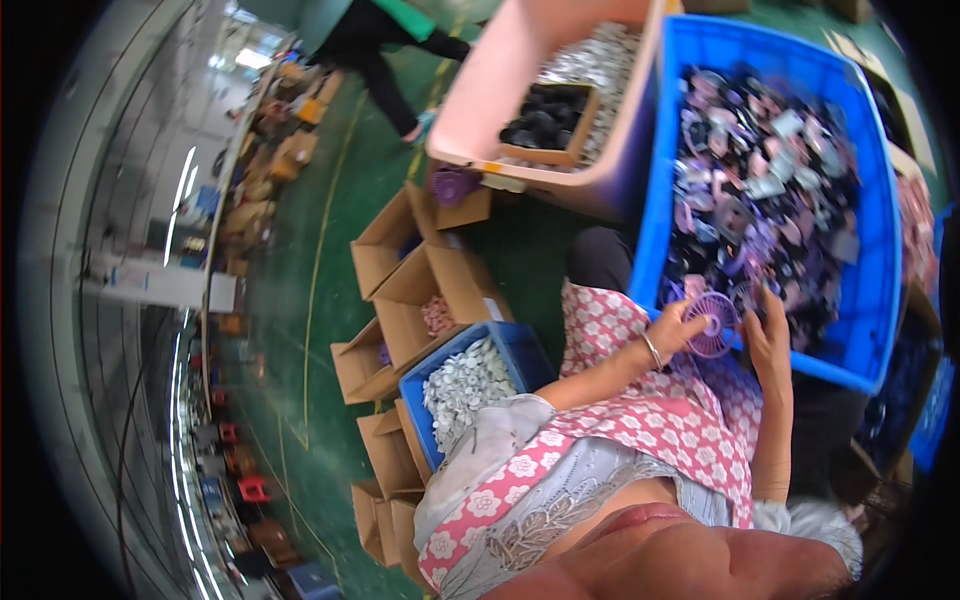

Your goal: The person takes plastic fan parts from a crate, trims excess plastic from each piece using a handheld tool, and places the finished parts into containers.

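My left hand [676, 328], with a bracelet at its wrist, is closed on the edge of a round purple fan grille [711, 326] with a pale centre. It holds the grille above my lap, by the near edge of a large blue bin [655, 180]. My right hand [768, 335] is just right of the grille, fingers bent together at the bin's near side. What its fingertips hold is too small to make out. Mixed plastic parts [740, 200] in purple, pink, black and grey fill the bin.
Left of the blue bin stands a pink bin [455, 110] with silvery parts and a box of black round parts [545, 112]. Open cardboard boxes [385, 345] and a blue crate [533, 360] of whitish pieces [465, 385] line my left. Beyond, a person [385, 50] bends forward.
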Demonstrator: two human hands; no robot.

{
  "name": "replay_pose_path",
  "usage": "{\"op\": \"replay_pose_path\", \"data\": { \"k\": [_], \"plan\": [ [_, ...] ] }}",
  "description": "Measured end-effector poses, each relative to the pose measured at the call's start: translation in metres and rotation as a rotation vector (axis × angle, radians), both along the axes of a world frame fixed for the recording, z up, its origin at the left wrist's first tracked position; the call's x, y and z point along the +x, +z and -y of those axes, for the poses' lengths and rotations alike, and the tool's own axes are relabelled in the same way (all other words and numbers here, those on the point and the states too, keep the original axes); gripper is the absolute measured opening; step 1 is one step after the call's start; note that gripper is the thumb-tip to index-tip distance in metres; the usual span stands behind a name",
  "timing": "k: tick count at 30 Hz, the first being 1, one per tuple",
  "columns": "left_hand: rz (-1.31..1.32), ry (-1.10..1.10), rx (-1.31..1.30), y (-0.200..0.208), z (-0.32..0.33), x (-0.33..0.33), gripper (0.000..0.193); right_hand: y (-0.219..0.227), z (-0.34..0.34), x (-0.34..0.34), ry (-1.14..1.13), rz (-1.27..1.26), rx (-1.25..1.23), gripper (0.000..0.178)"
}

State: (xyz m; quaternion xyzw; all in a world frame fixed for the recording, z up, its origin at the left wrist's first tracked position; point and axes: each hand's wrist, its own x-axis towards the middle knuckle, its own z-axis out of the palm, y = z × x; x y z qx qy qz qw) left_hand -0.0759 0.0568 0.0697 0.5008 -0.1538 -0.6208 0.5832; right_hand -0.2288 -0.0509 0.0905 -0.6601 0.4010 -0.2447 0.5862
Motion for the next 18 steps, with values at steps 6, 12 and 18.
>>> {"op": "replay_pose_path", "data": {
  "k": [6,12,18],
  "plan": [
    [-0.205,0.051,0.027,0.011,-0.002,0.005,0.034,0.042,-0.027,-0.006,0.006,0.231,0.377,0.048],
    [-0.181,-0.043,0.058,0.019,0.010,-0.001,0.046,0.060,-0.034,-0.015,0.149,-0.071,0.117,0.047],
    [0.222,-0.098,-0.015,0.004,0.020,0.004,0.038,0.054,-0.043,-0.028,0.235,-0.109,-0.166,0.045]
  ]
}}
